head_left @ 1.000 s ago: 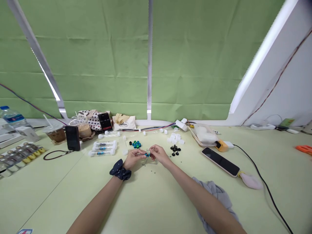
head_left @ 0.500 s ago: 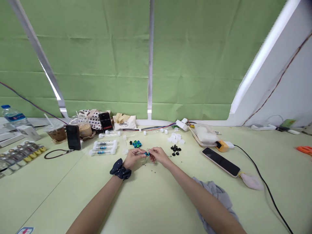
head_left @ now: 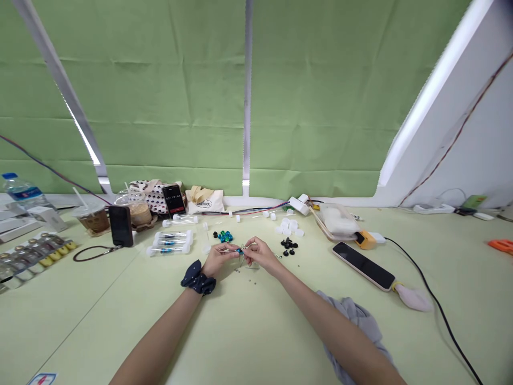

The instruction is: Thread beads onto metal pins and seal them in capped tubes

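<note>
My left hand (head_left: 218, 258), a dark dotted scrunchie (head_left: 197, 278) at its wrist, pinches a thin metal rod (head_left: 228, 250). A small shiny blue bead-like piece (head_left: 240, 251) sits at the rod's right end, between both hands. My right hand (head_left: 260, 253) has its fingertips closed close beside that piece; what they grip is too small to make out. Just behind my hands lies a cluster of blue and green beads (head_left: 225, 236). Black knob-like parts (head_left: 287, 244) are to the right. Tiny grey bits (head_left: 250, 281) lie on the table nearer me.
Capped clear tubes (head_left: 170, 250) and a standing phone (head_left: 121, 226) are at the left. White caps (head_left: 286, 230) lie beyond the black parts. At the right are a plastic tray (head_left: 336, 223), a flat phone (head_left: 364, 266), a cable (head_left: 436, 310) and grey cloth (head_left: 355, 321).
The blue piece and rod have shifted slightly left and up with my left fingers. My right fingers have drawn slightly apart from the piece. Everything else stays put.
</note>
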`<state>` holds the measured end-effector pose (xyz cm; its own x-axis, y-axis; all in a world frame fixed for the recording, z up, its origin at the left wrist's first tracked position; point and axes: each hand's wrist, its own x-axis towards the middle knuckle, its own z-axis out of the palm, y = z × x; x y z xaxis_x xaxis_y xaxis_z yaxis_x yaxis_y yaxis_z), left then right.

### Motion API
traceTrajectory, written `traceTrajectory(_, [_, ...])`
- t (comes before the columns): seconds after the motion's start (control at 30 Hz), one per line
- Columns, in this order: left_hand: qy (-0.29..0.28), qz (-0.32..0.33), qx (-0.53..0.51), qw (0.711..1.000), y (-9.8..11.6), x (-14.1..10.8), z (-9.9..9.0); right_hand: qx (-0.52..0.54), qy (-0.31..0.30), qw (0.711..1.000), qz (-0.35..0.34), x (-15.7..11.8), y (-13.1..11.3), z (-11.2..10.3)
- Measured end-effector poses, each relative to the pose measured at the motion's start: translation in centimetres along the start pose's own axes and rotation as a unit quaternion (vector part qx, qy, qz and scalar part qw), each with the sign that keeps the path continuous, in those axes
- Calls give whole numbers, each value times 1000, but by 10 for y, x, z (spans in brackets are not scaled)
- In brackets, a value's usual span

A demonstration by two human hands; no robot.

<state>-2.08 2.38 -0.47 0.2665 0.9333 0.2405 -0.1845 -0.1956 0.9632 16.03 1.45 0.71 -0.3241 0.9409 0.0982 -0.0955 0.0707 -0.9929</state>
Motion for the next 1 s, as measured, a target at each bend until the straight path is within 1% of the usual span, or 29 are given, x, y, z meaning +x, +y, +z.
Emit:
traceTrajectory(0.1, [-3,4,5,1000,-1,0,-1,9,-9,1000,10,-1,0,0])
traceTrajectory(0.33, [-11,8,24,1000,-2,0,-2,58,-15,996,58,-2,0,0])
traceTrajectory(0.47, [-1,19,-3,1000,4,-1,3,115,-21,992,57,-1,1,1])
traceTrajectory(0.57, [-13,43,-5,999,11,-1,7,163,-37,983,73,-2,0,1])
traceTrajectory(0.67, [-14,60,30,998,18,-1,10,200,-58,974,94,-2,-2,0])
traceTrajectory(0.87, [22,119,98,988,32,-1,14,245,-89,960,99,-3,-5,2])
traceTrajectory(0.93, [37,146,139,979,36,-1,15,247,-102,959,95,-4,-6,4])
traceTrajectory(1.0, [62,189,196,960,43,-2,13,240,-111,960,90,-6,-9,6])
